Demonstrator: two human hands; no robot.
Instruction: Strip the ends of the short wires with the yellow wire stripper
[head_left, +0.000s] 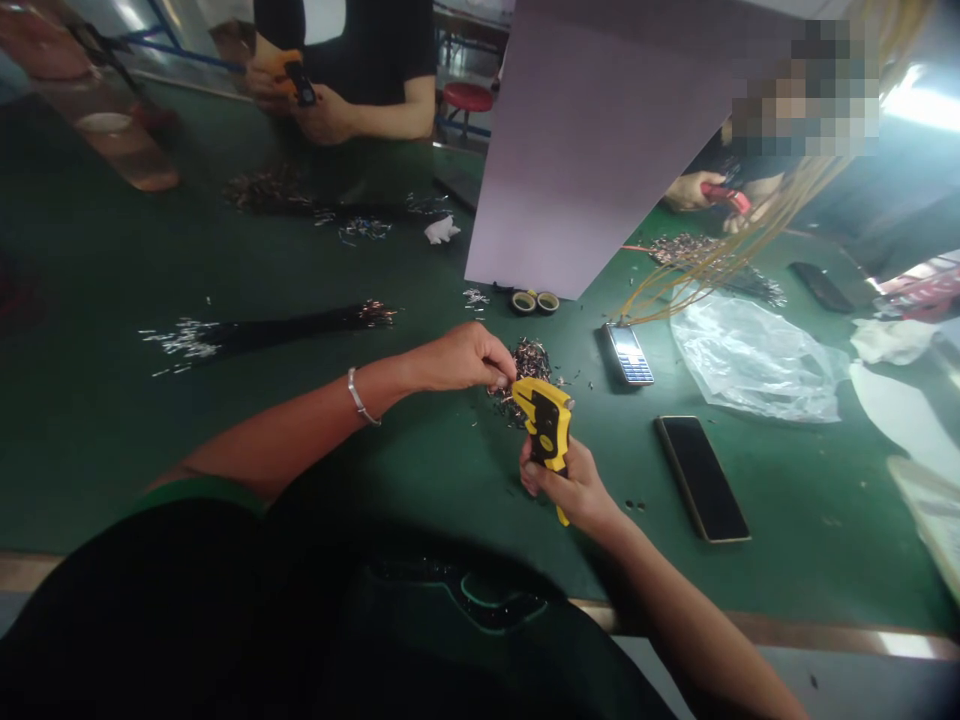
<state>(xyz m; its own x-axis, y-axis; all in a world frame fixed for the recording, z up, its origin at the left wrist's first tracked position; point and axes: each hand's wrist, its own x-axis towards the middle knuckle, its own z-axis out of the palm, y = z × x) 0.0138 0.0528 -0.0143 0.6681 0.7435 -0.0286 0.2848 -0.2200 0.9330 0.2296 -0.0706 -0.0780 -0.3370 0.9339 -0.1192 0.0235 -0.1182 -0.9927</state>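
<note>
My right hand (pixel 561 480) is wrapped round the handle of a yellow and black hand tool (pixel 549 425), its head pointing up and left. My left hand (pixel 476 358), with a silver bangle on the wrist, is closed in a pinch right at the tool's jaws; what the fingertips hold is too small to make out. Behind and beneath the tool's head lies a pile of small dark and coppery bits (pixel 531 358) on the green table (pixel 420 450). To the left rests a bundle of black wires (pixel 292 328) with pale ends at one side and coppery ends at the other.
Two tape rolls (pixel 535 301) sit by a grey upright panel (pixel 592 130). On the right are a keypad phone (pixel 630 355), a smartphone (pixel 703 480) and a clear plastic bag (pixel 757 360). Across the table, two people hold tools near more wires (pixel 697 255).
</note>
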